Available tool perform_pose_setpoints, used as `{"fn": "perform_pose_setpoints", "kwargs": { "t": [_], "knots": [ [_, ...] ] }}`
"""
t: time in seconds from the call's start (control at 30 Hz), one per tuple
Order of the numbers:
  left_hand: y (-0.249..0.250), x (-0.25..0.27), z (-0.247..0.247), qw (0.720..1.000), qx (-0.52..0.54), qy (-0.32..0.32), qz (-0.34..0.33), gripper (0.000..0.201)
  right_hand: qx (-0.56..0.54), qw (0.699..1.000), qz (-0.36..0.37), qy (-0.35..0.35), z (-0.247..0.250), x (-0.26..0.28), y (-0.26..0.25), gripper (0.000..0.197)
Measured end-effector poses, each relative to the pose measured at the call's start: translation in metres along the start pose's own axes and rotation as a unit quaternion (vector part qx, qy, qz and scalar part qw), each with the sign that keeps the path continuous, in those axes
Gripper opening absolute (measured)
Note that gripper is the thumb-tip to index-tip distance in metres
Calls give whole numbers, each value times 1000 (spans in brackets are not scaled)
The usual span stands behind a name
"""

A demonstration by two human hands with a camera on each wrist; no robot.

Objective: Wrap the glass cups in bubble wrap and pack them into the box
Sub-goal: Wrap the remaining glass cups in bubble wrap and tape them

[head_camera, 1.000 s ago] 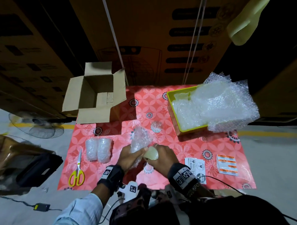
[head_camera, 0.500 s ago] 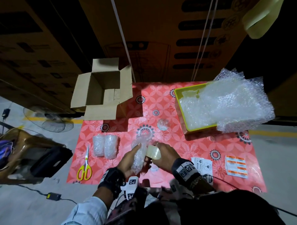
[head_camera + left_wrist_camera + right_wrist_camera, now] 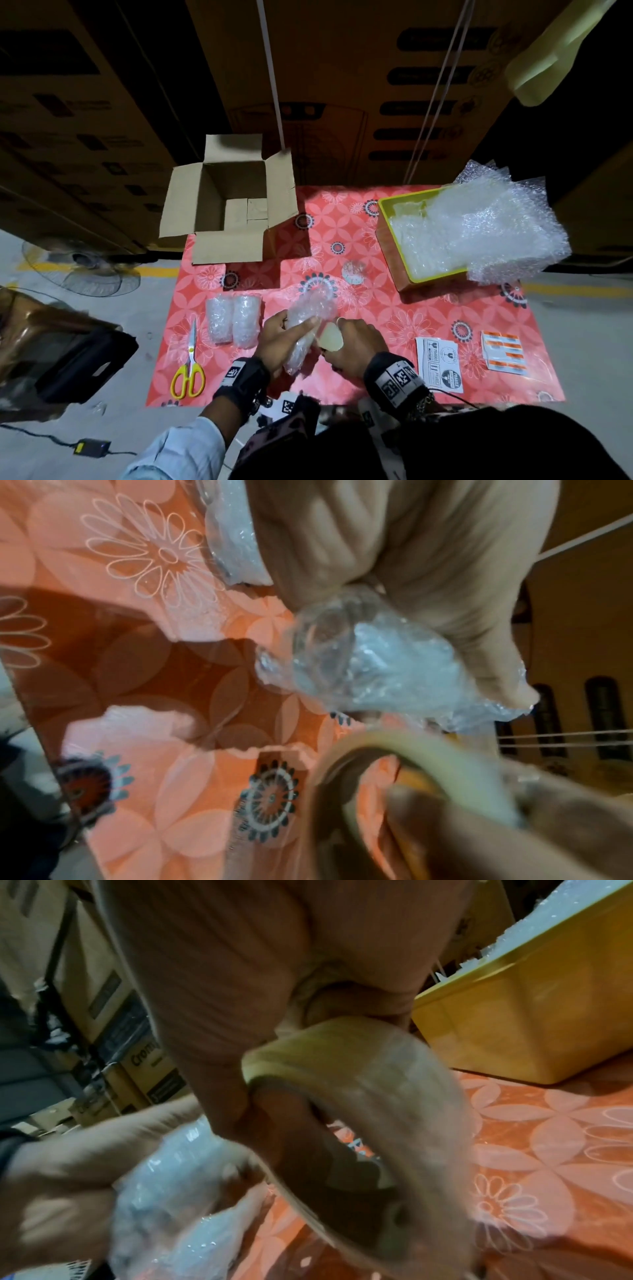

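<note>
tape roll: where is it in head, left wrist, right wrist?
Head: tape roll low centre, gripped by the right hand.
Left wrist: pale arc, lower right.
Right wrist: centre, large, fingers through its core.
Shared landmark: the bubble-wrapped cup beside it, held by the left hand.

A red flowered mat (image 3: pixel 394 308) on the floor carries an open cardboard box (image 3: pixel 233 202), with a yellow tray (image 3: pixel 390 240) of bubble wrap right of it, a bare glass cup (image 3: pixel 354 271) between them, and two wrapped cups (image 3: pixel 233 318), scissors (image 3: pixel 190 363) and label sheets (image 3: pixel 442 366) nearer the person.
</note>
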State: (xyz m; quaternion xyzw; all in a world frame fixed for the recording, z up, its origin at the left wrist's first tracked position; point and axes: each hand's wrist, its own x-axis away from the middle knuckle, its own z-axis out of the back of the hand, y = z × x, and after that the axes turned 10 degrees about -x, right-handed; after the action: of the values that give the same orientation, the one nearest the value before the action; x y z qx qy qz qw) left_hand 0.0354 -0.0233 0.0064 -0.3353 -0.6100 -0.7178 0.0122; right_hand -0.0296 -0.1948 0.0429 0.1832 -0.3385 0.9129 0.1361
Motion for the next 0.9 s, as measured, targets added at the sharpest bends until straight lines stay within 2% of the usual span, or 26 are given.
{"fn": "perform_pose_setpoints", "kwargs": {
  "t": [0.07,0.17,0.23,0.33,0.4,0.5,0.6,0.67,0.77,0.9],
  "knots": [
    [6,2,-2,999,41,-35,4,40,16,1000,-12,0,-6,0,-1,40],
    [4,1,3,991,103,-56,59,58,15,1000,-17,1,-11,-8,-2,57],
    [2,0,11,979,150,-93,104,62,-24,999,-25,-9,-9,-10,1,63],
    [0,0,23,946,240,-154,154,69,-130,992,-2,-5,-9,-6,6,51],
    [-5,-4,29,947,230,-149,166,70,-167,986,23,8,-10,0,4,47],
    [-9,-6,29,981,97,-92,141,72,-179,981,52,46,-12,5,-8,48],
    [-16,-10,25,994,12,-67,90,71,-162,982,66,67,-14,2,-15,41],
    [-15,-11,21,997,6,-48,68,67,-149,984,67,74,-14,2,-15,41],
    [-7,-8,23,998,30,-33,40,79,-140,986,61,72,-16,1,-13,41],
    [5,-7,23,994,68,-62,57,50,-7,999,-13,30,-16,-3,-13,33]
  ]
}}
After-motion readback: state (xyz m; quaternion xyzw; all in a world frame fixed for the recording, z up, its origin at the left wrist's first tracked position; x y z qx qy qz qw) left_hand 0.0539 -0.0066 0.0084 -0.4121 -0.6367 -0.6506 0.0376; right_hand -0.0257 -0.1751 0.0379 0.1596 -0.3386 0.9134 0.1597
